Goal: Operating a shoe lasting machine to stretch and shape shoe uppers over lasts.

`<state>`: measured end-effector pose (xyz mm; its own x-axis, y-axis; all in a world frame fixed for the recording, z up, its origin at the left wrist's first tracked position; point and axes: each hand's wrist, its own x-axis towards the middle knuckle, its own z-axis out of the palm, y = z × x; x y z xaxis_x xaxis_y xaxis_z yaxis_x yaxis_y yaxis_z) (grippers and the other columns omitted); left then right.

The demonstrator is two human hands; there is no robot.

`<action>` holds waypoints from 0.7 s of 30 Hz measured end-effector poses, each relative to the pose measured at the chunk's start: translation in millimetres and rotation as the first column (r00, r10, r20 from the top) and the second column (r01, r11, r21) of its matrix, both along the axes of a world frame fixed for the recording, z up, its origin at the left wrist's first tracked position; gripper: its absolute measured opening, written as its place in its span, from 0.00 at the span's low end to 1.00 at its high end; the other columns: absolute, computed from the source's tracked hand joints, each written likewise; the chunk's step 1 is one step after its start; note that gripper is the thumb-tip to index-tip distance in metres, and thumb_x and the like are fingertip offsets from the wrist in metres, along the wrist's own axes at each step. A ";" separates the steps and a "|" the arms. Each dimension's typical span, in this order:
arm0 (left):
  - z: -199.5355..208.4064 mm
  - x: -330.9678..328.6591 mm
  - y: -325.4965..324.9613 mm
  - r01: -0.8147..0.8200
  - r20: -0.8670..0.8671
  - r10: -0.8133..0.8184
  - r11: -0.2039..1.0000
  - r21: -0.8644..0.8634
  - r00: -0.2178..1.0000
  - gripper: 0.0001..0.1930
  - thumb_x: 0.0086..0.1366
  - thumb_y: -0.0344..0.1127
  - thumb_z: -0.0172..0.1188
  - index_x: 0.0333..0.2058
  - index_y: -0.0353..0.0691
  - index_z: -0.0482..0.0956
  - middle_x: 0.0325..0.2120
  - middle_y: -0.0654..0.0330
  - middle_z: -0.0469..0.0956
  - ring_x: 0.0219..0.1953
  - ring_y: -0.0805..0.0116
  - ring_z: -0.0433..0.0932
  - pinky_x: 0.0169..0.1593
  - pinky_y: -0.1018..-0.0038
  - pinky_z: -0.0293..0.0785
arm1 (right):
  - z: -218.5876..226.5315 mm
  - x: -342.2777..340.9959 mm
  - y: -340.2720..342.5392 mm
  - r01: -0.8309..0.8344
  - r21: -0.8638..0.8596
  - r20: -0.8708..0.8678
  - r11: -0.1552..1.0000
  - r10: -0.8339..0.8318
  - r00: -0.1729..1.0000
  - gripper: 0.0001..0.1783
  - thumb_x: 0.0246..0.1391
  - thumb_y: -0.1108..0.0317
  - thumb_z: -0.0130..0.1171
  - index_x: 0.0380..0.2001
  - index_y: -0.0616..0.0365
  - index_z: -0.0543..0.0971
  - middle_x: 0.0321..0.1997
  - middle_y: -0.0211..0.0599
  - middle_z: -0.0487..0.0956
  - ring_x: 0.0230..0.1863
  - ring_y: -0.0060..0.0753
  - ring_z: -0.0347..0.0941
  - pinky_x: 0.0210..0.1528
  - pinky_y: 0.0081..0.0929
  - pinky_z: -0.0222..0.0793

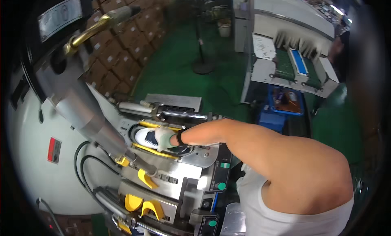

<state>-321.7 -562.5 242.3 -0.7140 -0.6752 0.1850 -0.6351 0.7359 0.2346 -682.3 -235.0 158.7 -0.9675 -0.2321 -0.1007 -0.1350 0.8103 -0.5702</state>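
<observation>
My right hand point(164, 138), in a pale glove with a dark wristband, reaches across from the right and rests on a white and dark blue shoe point(146, 137). The shoe lies sole up in a yellow-edged cradle point(151, 151) of a grey metal press machine point(179, 183). The fingers curl over the shoe's heel end; the grip itself is partly hidden by the glove. A large grey cylinder arm point(87, 113) of the machine slants down just left of the shoe. My left hand is not in the picture.
Yellow clamp pads point(146, 178) and green buttons point(221, 186) sit on the machine's front. Stacked brown cartons point(122, 36) line the back left. A fan stand point(203, 65) stands on the green floor. A conveyor machine point(293, 60) with a blue crate point(285, 101) is at right.
</observation>
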 end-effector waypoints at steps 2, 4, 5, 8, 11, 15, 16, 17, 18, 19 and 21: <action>1.8 15.1 -8.9 -0.243 0.066 0.237 0.965 0.094 0.969 0.25 0.67 0.43 0.65 0.55 0.29 0.79 0.46 0.40 0.84 0.43 0.53 0.85 0.47 0.60 0.83 | 6.7 6.3 -12.8 -0.060 -0.049 0.028 0.997 0.062 0.998 0.49 0.28 0.50 0.80 0.53 0.70 0.76 0.49 0.61 0.82 0.53 0.53 0.81 0.55 0.40 0.80; -59.5 26.4 -90.2 -0.140 -0.039 0.148 0.977 0.163 0.988 0.31 0.56 0.52 0.73 0.48 0.31 0.78 0.36 0.40 0.84 0.40 0.47 0.85 0.44 0.59 0.81 | -1.0 0.2 -14.3 -0.174 -0.012 -0.120 0.985 0.171 0.978 0.37 0.30 0.50 0.75 0.42 0.67 0.83 0.38 0.58 0.85 0.40 0.52 0.84 0.46 0.39 0.82; -48.0 -4.0 -64.3 -0.191 0.071 0.179 0.952 0.239 0.981 0.39 0.51 0.55 0.76 0.52 0.31 0.75 0.43 0.37 0.83 0.45 0.40 0.83 0.49 0.53 0.79 | -2.3 0.4 9.2 -0.052 -0.048 -0.264 0.997 0.038 0.964 0.32 0.32 0.46 0.72 0.33 0.66 0.84 0.34 0.59 0.84 0.37 0.52 0.84 0.42 0.42 0.80; -86.7 -34.2 -76.9 -0.081 -0.071 0.093 0.985 0.154 0.993 0.47 0.48 0.54 0.78 0.60 0.30 0.70 0.50 0.36 0.79 0.52 0.40 0.80 0.58 0.55 0.74 | 7.1 -28.9 57.8 -0.263 -0.026 -0.166 0.964 0.256 0.952 0.38 0.41 0.36 0.70 0.34 0.68 0.84 0.35 0.59 0.84 0.38 0.53 0.83 0.41 0.42 0.79; -89.9 -16.2 -97.4 -0.184 0.059 0.179 0.978 0.095 0.982 0.51 0.45 0.49 0.77 0.63 0.29 0.63 0.54 0.31 0.75 0.58 0.36 0.74 0.63 0.55 0.71 | 25.7 -34.7 47.1 -0.187 0.222 0.021 0.957 0.187 0.982 0.48 0.39 0.41 0.72 0.51 0.78 0.77 0.49 0.63 0.82 0.48 0.52 0.83 0.51 0.36 0.79; -68.2 -5.4 -96.9 -0.193 0.157 0.163 0.960 0.203 0.974 0.53 0.45 0.48 0.76 0.66 0.28 0.61 0.57 0.31 0.72 0.61 0.38 0.72 0.66 0.57 0.68 | 60.4 -38.1 41.9 -0.235 0.091 0.161 0.968 0.218 0.962 0.34 0.36 0.50 0.76 0.40 0.70 0.84 0.44 0.58 0.85 0.47 0.50 0.83 0.50 0.36 0.77; -66.1 -3.0 -95.7 -0.208 0.157 0.183 0.964 0.165 0.971 0.53 0.46 0.47 0.76 0.67 0.28 0.60 0.58 0.32 0.72 0.62 0.38 0.72 0.66 0.57 0.68 | 76.6 -37.8 42.1 -0.267 0.063 0.217 0.962 0.248 0.944 0.32 0.38 0.51 0.75 0.40 0.69 0.85 0.41 0.56 0.85 0.43 0.47 0.83 0.48 0.35 0.77; -67.8 2.8 -96.8 -0.207 0.143 0.185 0.965 0.159 0.972 0.53 0.46 0.47 0.77 0.66 0.28 0.61 0.58 0.33 0.72 0.62 0.38 0.72 0.66 0.57 0.68 | 97.1 -33.0 43.0 -0.296 0.009 0.227 0.955 0.287 0.931 0.30 0.41 0.52 0.74 0.40 0.68 0.85 0.39 0.52 0.86 0.40 0.43 0.82 0.46 0.34 0.76; -69.8 6.5 -98.6 -0.206 0.129 0.187 0.967 0.153 0.974 0.53 0.46 0.47 0.77 0.66 0.28 0.61 0.59 0.33 0.72 0.62 0.39 0.72 0.66 0.57 0.68 | 115.3 -27.0 45.9 -0.323 -0.046 0.235 0.945 0.325 0.916 0.28 0.44 0.53 0.73 0.41 0.67 0.85 0.37 0.48 0.86 0.37 0.40 0.81 0.43 0.33 0.76; -70.7 2.8 -95.6 -0.227 0.130 0.209 0.964 0.137 0.969 0.53 0.45 0.47 0.77 0.66 0.28 0.62 0.59 0.34 0.72 0.62 0.39 0.72 0.66 0.57 0.68 | 124.6 -25.6 56.2 -0.262 -0.105 0.311 0.959 0.282 0.908 0.22 0.50 0.57 0.70 0.39 0.67 0.85 0.33 0.38 0.85 0.32 0.30 0.78 0.39 0.30 0.74; -64.2 12.7 -91.2 -0.240 0.140 0.222 0.963 0.125 0.965 0.52 0.45 0.48 0.77 0.66 0.29 0.63 0.59 0.35 0.72 0.61 0.40 0.73 0.66 0.57 0.68 | 136.4 -9.8 71.9 -0.219 -0.390 0.392 0.894 0.377 0.839 0.16 0.55 0.62 0.68 0.38 0.65 0.85 0.32 0.31 0.83 0.30 0.21 0.75 0.35 0.25 0.72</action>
